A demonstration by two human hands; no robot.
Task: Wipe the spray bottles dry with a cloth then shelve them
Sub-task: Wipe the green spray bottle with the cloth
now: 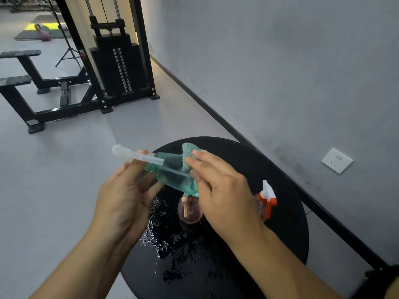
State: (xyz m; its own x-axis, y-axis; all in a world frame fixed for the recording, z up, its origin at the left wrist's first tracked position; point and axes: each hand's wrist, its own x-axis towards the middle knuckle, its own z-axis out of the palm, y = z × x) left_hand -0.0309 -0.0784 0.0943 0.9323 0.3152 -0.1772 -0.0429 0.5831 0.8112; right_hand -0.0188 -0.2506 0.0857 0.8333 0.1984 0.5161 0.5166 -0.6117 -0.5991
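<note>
Wet black table (269,169); left hand (123,195) grips green bottle (172,173), right hand (220,190) presses cloth (190,154).

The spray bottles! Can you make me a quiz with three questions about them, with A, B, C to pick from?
1. Where is the bottle with the red and white trigger?
A. standing on the round black table
B. on the floor
C. in the left hand

2. What colour is the cloth?
A. yellow
B. green
C. white

3. What is the right hand doing?
A. hanging idle
B. pressing the cloth on the green bottle
C. pulling a trigger

Answers:
1 A: it stands on the tabletop, right of the hands.
2 B: it matches the bottle's green.
3 B: the left hand holds the bottle while the right wipes.
</note>
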